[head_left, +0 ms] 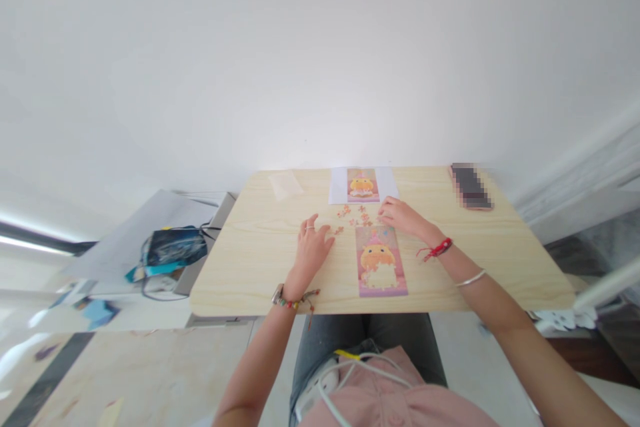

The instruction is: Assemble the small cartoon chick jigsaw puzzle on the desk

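Observation:
My right hand is pinched closed at the back of a jigsaw puzzle, apparently on a small puzzle piece whose outline is mostly hidden by the fingers. The puzzle lies flat in a purple-pink frame and shows a yellow cartoon figure. Its lower part is a bare pale gap with jagged edges. Several loose puzzle pieces are scattered just behind it. To the left, my left hand rests over the table with its fingers apart, holding nothing, close to a single loose piece.
Against the wall, a white sheet with a printed reference picture lies on the wooden table. A clear plastic bag is at the back left, a phone at the back right. Left of the table stands a white surface holding a dark bag.

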A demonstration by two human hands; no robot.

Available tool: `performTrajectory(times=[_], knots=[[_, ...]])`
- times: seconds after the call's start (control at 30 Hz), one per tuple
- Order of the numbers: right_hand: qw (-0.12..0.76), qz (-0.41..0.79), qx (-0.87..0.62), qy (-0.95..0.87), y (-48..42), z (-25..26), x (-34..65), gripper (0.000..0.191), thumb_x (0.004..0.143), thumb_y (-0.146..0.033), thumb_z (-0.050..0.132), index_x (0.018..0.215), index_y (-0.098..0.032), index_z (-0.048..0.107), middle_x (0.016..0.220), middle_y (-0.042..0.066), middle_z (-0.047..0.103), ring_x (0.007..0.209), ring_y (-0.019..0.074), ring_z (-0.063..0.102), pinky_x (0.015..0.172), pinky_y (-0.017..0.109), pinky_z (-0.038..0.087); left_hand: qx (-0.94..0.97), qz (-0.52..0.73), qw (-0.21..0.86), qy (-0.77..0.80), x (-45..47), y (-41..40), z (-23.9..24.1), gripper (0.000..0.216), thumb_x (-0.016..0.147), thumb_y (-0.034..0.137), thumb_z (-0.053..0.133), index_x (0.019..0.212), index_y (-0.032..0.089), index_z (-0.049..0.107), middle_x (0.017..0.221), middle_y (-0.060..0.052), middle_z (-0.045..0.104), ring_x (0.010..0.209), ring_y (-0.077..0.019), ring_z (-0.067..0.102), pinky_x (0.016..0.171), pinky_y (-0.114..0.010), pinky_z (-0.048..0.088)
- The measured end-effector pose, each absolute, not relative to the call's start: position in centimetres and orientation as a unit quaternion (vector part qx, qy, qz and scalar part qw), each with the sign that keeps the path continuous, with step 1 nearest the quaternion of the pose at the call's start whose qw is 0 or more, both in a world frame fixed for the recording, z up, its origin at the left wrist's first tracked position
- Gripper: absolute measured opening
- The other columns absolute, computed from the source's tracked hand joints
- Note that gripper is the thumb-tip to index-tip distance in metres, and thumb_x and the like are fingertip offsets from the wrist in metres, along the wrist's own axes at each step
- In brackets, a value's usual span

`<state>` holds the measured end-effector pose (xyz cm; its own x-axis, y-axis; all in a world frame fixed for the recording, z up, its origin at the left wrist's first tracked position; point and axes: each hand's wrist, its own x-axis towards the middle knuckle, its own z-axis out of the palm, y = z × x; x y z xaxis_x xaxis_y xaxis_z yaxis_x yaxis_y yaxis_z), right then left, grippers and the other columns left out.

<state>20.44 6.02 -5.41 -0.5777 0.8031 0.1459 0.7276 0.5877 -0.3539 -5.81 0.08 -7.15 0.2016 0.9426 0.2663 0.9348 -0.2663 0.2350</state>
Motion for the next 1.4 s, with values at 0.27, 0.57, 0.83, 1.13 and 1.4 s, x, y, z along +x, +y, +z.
performTrajectory(times=[0.27,0.57,0.83,1.13,1.4], knots=[[0.133,0.094,-0.395,-0.904,9.8,-5.5,14.2,0.016,0.078,-0.017,0.053,0.092,-0.013,0.061,0.097,0.009,0.054,0.088,0.0176,0.050,0.075,0.029,0.039,0.766,0.202,-0.001,0.610,-6.5,0.4,-7.3,0.022,0.074,0.022,0.058,0.095,0.017,0.060,0.121,-0.015,0.041,0.113,-0.0316,0.038,0.086,-0.047,0.042],[0.050,0.089,-0.400,-0.911,11.5,-6.4,12.9,0.016,0.076,-0.027,0.059,0.079,-0.011,0.062,0.090,0.009,0.054,0.078,0.0161,0.051,0.063,0.024,0.035,0.763,0.216,-0.007,0.610,-7.3,0.0,-7.8,0.021,0.074,0.022,0.058,0.094,0.017,0.060,0.119,-0.015,0.042,0.114,-0.0296,0.039,0.088,-0.047,0.041],[0.097,0.120,-0.351,-0.924,10.6,-5.3,13.9,0.013,0.077,-0.017,0.056,0.089,-0.015,0.061,0.094,0.007,0.051,0.082,0.0151,0.049,0.070,0.025,0.036,0.765,0.238,-0.014,0.598,-3.9,2.0,-6.7,0.017,0.071,0.023,0.062,0.087,0.017,0.063,0.117,-0.013,0.046,0.111,-0.0289,0.040,0.090,-0.042,0.040],[0.069,0.115,-0.288,-0.948,11.7,-6.6,13.7,0.015,0.080,-0.023,0.053,0.081,-0.011,0.061,0.087,0.008,0.051,0.081,0.0156,0.047,0.075,0.029,0.036,0.767,0.201,-0.006,0.609,-1.1,4.4,-7.4,0.013,0.076,0.024,0.056,0.075,0.014,0.066,0.118,-0.014,0.048,0.112,-0.0289,0.040,0.089,-0.041,0.041],[0.099,0.062,-0.301,-0.946,10.3,-5.9,14.4,0.015,0.083,-0.022,0.048,0.084,-0.010,0.057,0.092,0.010,0.049,0.086,0.0182,0.047,0.078,0.034,0.039,0.800,0.217,-0.028,0.559,-1.6,5.0,-7.4,0.011,0.077,0.016,0.053,0.074,0.011,0.063,0.114,-0.017,0.048,0.111,-0.0275,0.043,0.092,-0.041,0.040]])
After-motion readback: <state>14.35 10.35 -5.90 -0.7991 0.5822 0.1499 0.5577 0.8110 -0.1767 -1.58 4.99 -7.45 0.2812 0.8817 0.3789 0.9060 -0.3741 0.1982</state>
